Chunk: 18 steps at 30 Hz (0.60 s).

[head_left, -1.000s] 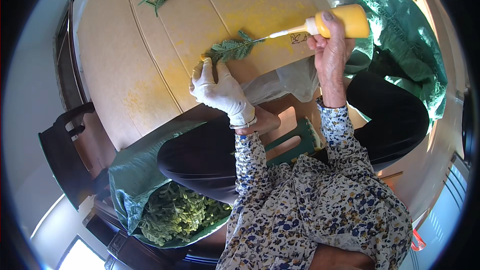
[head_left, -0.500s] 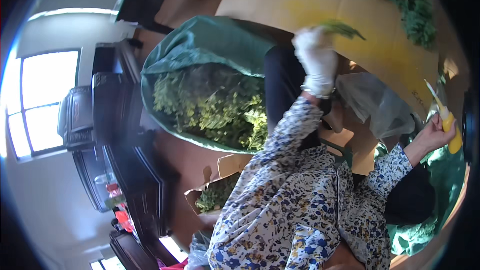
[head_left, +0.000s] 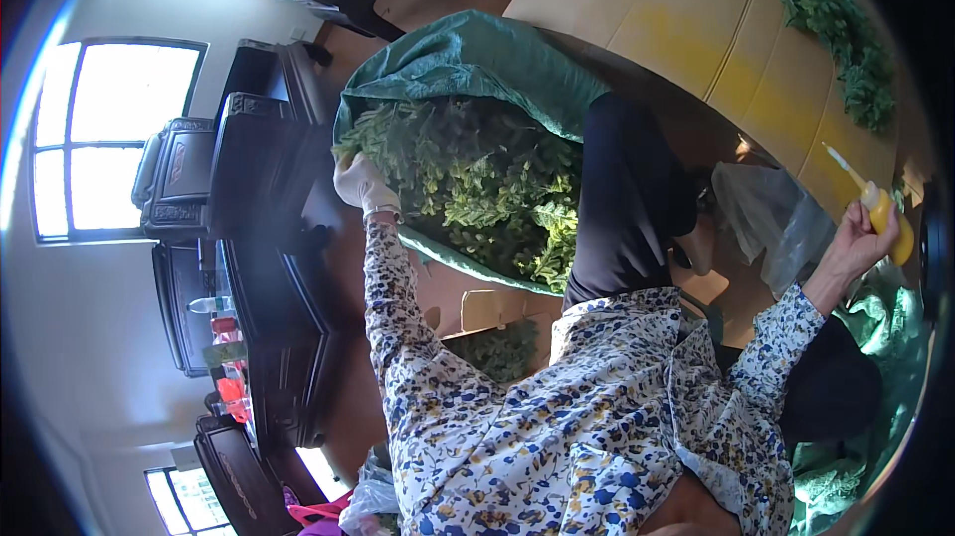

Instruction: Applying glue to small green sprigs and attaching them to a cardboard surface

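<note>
My left hand (head_left: 360,184), in a white glove, is at the left rim of a big green woven sack (head_left: 477,49). Its fingers close on the end of a green sprig (head_left: 350,152), partly hidden by the glove. Leafy artificial greenery (head_left: 477,178) fills the sack's mouth, brighter toward the right. Bare and raised at the right, my right hand (head_left: 852,243) grips a yellow squeeze bottle (head_left: 901,238). The bottle's long thin nozzle points up and to the left.
Flat cardboard (head_left: 686,29) with yellow stains lies at the far right, a green garland (head_left: 841,39) along its edge. Clear plastic (head_left: 761,208) lies beside my leg. A cardboard box (head_left: 487,309) holds more greenery. Dark carved furniture (head_left: 274,327) stands left.
My left hand has swung from near the cardboard, where it held a green sprig, leftward to the sack's far-left rim. My right hand still holds the yellow bottle, slightly shifted.
</note>
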Available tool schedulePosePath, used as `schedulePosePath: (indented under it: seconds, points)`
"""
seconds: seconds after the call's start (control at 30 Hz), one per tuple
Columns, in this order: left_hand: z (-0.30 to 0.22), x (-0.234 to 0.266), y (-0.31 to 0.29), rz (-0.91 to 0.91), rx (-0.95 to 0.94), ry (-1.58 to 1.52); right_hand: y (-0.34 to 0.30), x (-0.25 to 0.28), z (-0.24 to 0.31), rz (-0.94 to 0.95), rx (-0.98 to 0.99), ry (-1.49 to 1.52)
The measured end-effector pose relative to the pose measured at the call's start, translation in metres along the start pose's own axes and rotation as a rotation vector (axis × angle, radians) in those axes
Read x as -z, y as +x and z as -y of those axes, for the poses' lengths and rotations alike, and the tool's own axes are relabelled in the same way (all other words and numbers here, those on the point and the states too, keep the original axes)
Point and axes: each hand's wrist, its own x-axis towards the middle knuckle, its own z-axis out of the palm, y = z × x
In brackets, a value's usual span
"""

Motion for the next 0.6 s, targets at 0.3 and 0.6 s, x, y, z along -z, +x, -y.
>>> schedulePosePath:
  seconds: [0.3, 0.6]
  points:
    - [-0.009, -0.019, 0.001, -0.311, -0.261, 0.323, -0.003, 0.005, 0.011, -0.044, -0.011, -0.025]
    - [-0.055, -0.007, -0.041, -0.242, -0.797, -0.004, -0.013, -0.013, 0.027, 0.109, -0.036, 0.154]
